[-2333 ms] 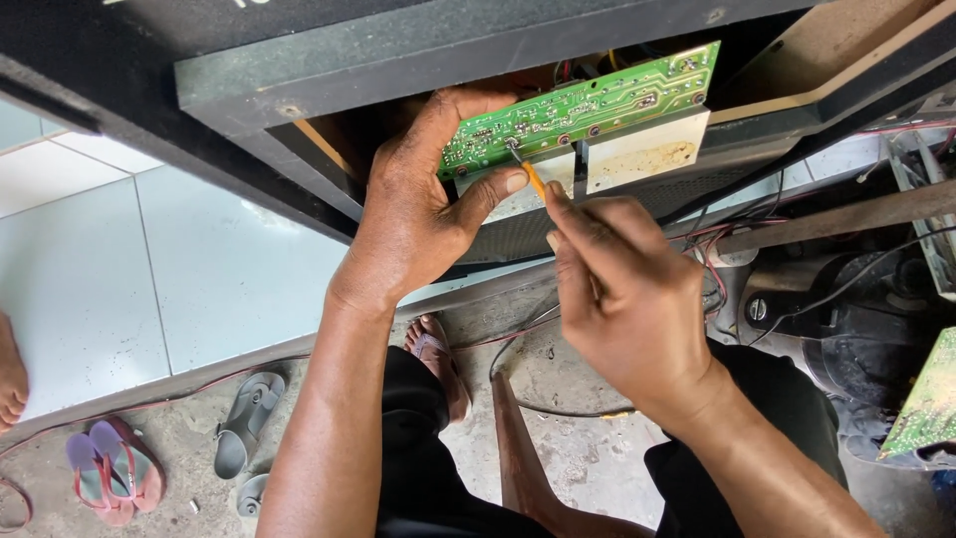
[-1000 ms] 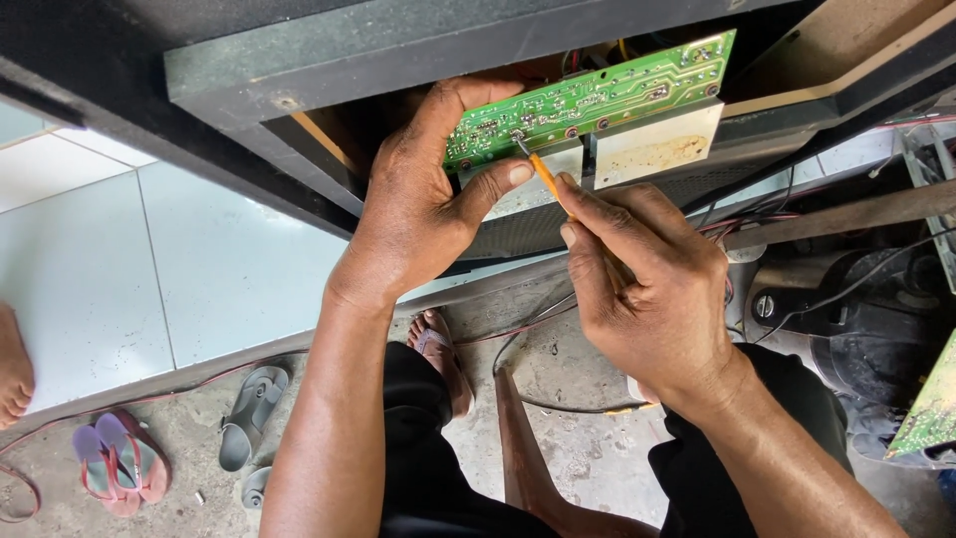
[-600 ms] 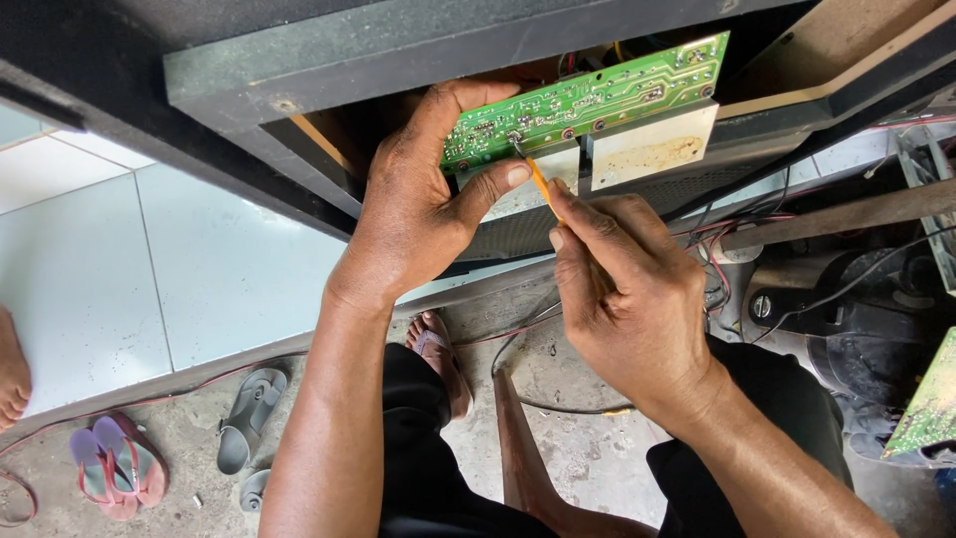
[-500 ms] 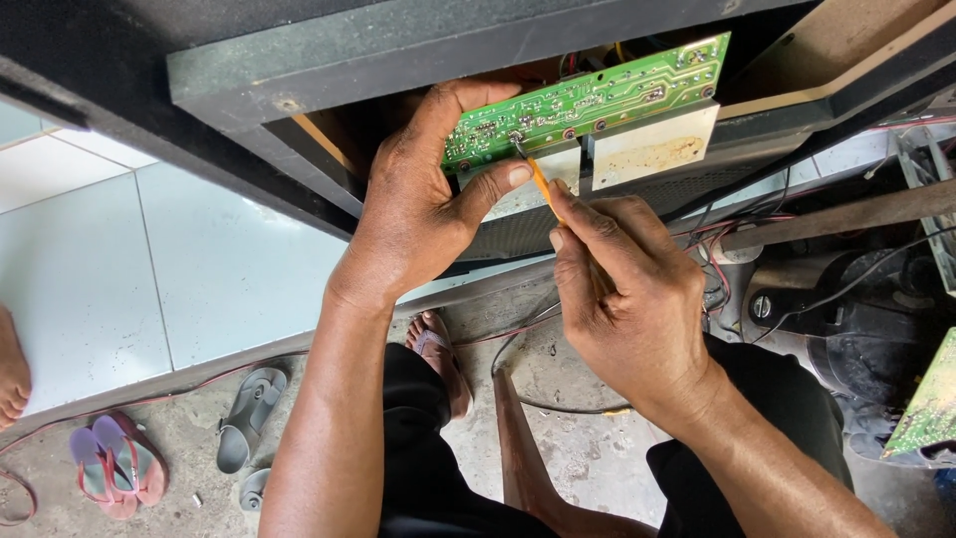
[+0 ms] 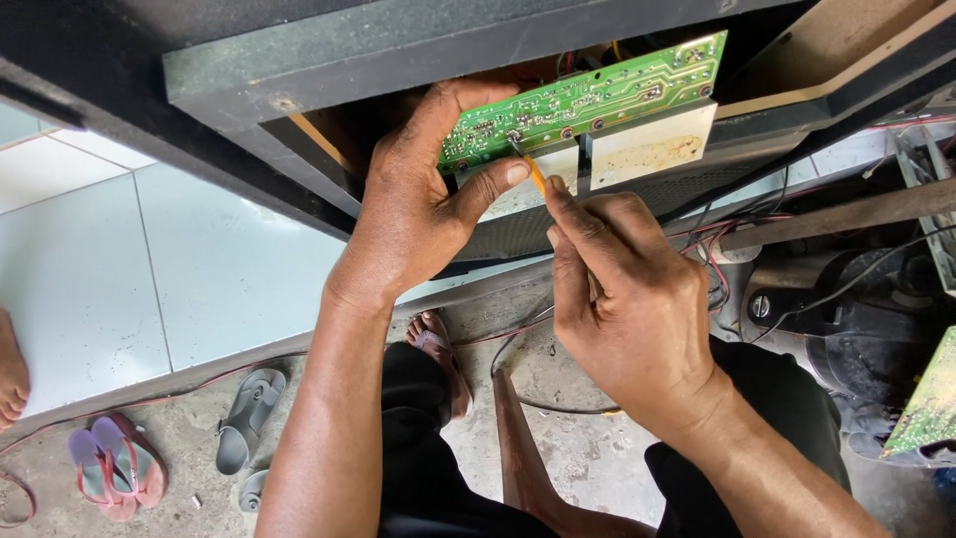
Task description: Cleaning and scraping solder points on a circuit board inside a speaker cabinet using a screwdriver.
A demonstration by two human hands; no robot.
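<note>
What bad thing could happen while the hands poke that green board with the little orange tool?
The orange tool has a thin tip on the green board; it might slip and scratch the tracks or jab the left hand thumb beside it. The board hangs from the black cabinet, so pushing could bend it.

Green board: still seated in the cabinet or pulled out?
Partly out. The green circuit board juts from the black cabinet opening, left hand gripping its edge, right hand holding a screwdriver to it.
</note>
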